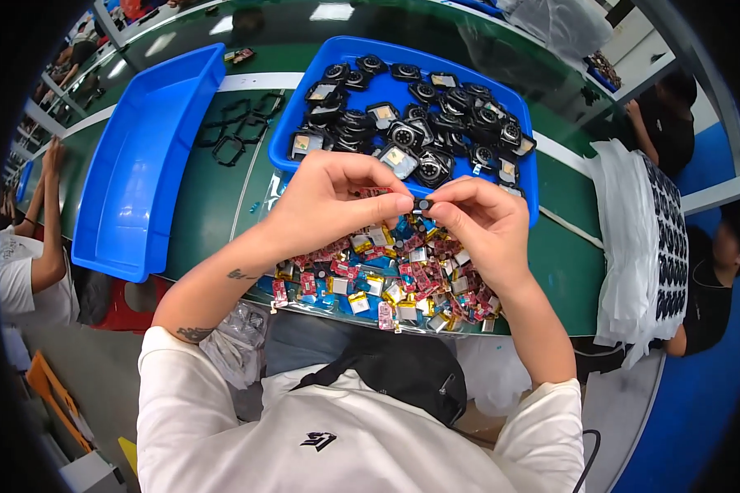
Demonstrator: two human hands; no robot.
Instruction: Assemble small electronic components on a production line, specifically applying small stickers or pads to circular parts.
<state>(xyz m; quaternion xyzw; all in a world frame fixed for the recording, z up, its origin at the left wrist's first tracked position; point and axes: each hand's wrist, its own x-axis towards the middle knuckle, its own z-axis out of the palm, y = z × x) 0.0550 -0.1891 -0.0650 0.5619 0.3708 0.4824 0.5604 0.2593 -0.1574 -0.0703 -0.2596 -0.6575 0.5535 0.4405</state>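
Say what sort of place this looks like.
Probably an electronics workshop or factory floor: a blue tray of black watch-like cases, a pile of red circuit boards and silvery battery-like cells at a green bench, and other people nearby.

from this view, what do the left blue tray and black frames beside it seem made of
The left blue tray looks like smooth, satiny moulded plastic: soft highlights, even colour. The black frames seem matte plastic, perhaps rubber: little shine, too small for certainty.
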